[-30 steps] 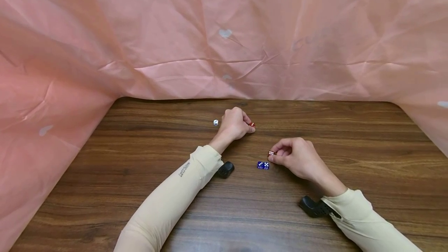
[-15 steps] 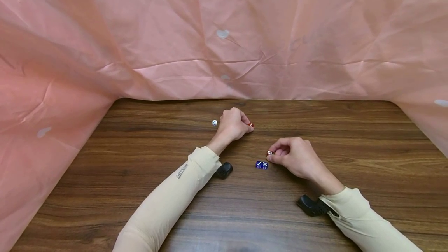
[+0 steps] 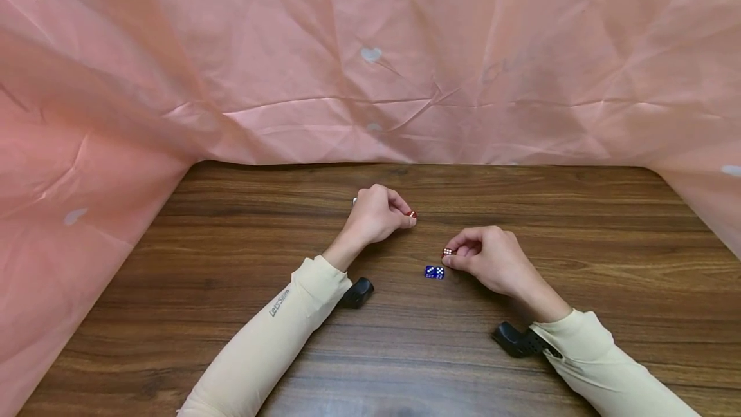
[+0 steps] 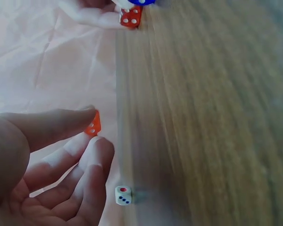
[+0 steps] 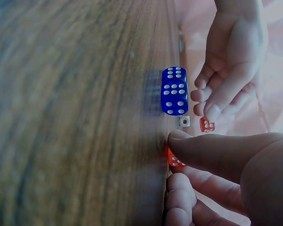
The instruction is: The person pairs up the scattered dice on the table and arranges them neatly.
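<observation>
My left hand [image 3: 375,214] pinches a red die [image 3: 412,214] between thumb and fingertips; in the left wrist view this die [image 4: 94,124] is held off the table. Nearer to me and to the right, my right hand [image 3: 494,259] pinches a second red die [image 3: 448,252], which is low at the tabletop. Two blue dice [image 3: 435,272] stand side by side on the table, just in front of the right fingertips. A white die [image 4: 123,195] sits behind the left hand, mostly hidden by it in the head view.
The dark wooden table [image 3: 579,243] is bordered by a pink curtain [image 3: 370,108] at the back and both sides. A black wrist camera [image 3: 356,293] hangs under the left sleeve, and another black camera [image 3: 515,341] under the right sleeve.
The left hand has come a little left and toward me with its red die, now covering most of the white die. The right hand and the blue dice stay in place.
</observation>
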A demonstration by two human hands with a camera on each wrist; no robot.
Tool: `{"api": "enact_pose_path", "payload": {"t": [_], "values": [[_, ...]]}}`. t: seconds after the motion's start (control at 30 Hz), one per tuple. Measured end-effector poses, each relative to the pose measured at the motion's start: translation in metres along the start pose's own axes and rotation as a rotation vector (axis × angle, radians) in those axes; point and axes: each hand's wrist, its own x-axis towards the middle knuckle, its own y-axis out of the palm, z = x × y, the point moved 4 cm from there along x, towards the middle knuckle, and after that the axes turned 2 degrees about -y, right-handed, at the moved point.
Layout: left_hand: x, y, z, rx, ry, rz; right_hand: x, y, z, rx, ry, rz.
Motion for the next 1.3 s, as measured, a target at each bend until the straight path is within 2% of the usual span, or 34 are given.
{"api": "enact_pose_path", "payload": {"t": [0.2,0.37,0.53,0.67,0.9,1.3], "values": [[-0.009,0.001,-0.005,0.035,0.05,0.079,-0.001,-0.002,0.0,-0.002,-0.003,-0.014],[-0.013,0.005,-0.006,0.054,0.055,0.139,0.0,-0.001,0.0,-0.004,0.0,-0.013],[-0.014,0.015,-0.009,0.037,0.069,0.216,0.0,-0.001,-0.001,-0.006,-0.004,-0.012],[-0.014,0.023,-0.014,0.057,0.098,0.267,0.0,-0.002,-0.001,-0.007,-0.008,-0.015],[-0.015,0.031,-0.017,0.105,0.11,0.3,0.001,0.001,-0.001,-0.002,-0.007,-0.011],[-0.013,0.034,-0.018,0.121,0.118,0.286,0.002,0.001,0.003,-0.005,-0.026,-0.025]]}}
